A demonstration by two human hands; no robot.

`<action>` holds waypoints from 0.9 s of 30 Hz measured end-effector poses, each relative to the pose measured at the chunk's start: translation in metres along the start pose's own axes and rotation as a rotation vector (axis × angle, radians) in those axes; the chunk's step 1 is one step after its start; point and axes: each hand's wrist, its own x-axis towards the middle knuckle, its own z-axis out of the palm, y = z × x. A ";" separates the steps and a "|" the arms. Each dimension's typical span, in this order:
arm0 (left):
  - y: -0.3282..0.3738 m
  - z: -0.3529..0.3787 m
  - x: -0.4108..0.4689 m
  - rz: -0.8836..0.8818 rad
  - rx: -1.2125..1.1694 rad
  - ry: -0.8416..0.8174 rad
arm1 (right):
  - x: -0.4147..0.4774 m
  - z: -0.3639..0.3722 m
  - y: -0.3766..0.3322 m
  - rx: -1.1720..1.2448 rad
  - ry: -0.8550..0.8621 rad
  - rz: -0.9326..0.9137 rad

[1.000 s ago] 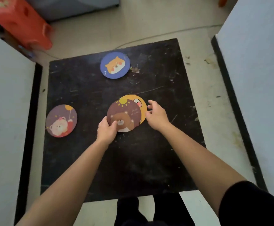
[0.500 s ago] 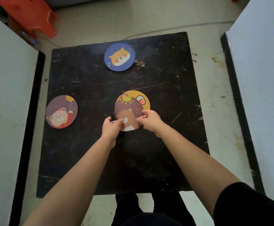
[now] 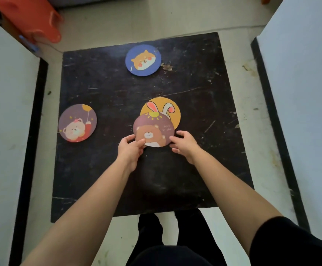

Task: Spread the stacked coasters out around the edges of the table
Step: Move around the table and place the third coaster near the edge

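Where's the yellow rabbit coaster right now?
In the head view the rabbit coaster lies flat near the table's middle, slightly right, its near part covered by the brown bear coaster held between both hands.

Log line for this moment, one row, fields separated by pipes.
left hand pinching brown bear coaster | right hand at its edge | yellow rabbit coaster partly beneath | blue dog coaster far edge | balloon bear coaster left edge

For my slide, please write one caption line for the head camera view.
Both hands, left hand and right hand, lift the brown bear coaster off the yellow rabbit coaster on the black square table.
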 end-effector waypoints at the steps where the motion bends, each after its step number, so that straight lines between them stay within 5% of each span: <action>1: 0.001 -0.007 -0.002 0.021 0.054 -0.015 | -0.003 0.002 -0.002 0.139 0.011 0.034; 6: 0.001 -0.041 -0.024 0.162 0.437 -0.030 | -0.027 0.013 0.001 0.035 0.043 -0.090; 11: -0.022 -0.073 -0.052 0.170 0.388 -0.005 | -0.064 0.022 0.028 -0.150 0.072 -0.204; 20: -0.105 -0.103 -0.063 0.030 0.451 0.026 | -0.093 0.031 0.131 -0.425 0.173 -0.098; 27: -0.114 -0.108 -0.046 0.019 0.524 0.058 | -0.093 0.029 0.143 -0.507 0.239 -0.127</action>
